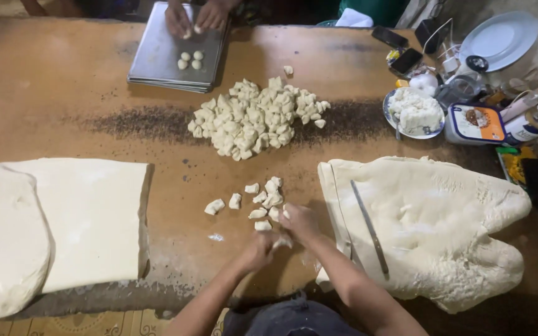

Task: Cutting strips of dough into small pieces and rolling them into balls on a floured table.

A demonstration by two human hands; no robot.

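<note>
My left hand (258, 251) and my right hand (298, 222) meet near the table's front edge, both closed around a small piece of dough (281, 242). Just beyond them lie several small cut dough pieces (263, 199). A big heap of cut dough pieces (256, 118) sits in the table's middle. To my right lies a large rough dough slab (443, 224) with a long knife (370, 228) resting on it. A smooth folded dough sheet (63, 224) lies at the left.
Across the table another person's hands (194, 17) shape dough balls over a metal tray (157, 56). At the right back stand a bowl of white lumps (415, 112), a tub (477, 124), a plate (499, 38), phones and jars.
</note>
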